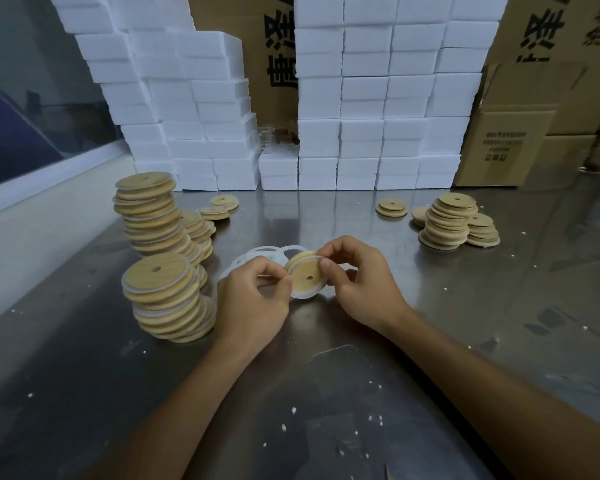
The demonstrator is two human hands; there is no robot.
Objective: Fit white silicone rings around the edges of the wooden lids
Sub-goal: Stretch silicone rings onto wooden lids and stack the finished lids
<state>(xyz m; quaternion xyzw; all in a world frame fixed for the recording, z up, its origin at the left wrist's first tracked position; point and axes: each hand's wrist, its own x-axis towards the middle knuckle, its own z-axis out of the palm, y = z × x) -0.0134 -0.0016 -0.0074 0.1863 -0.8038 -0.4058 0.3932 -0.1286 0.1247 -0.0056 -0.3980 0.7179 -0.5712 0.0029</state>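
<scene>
A round wooden lid (305, 273) with a small centre hole is held tilted above the metal table (291, 375). A white silicone ring (300, 294) sits partly around its rim. My left hand (253, 299) pinches the ring at the lid's left edge. My right hand (357, 282) pinches the lid's upper right edge with thumb and fingers. Loose white rings (257, 256) lie on the table just behind my hands. Leaning stacks of ringed lids (167, 296) stand to the left. Bare wooden lids (447, 223) are piled at the right.
Stacked white foam boxes (361, 126) form a wall along the back, with cardboard cartons (520, 133) at the right. A few loose lids (222, 204) lie near the foam. White crumbs dot the table.
</scene>
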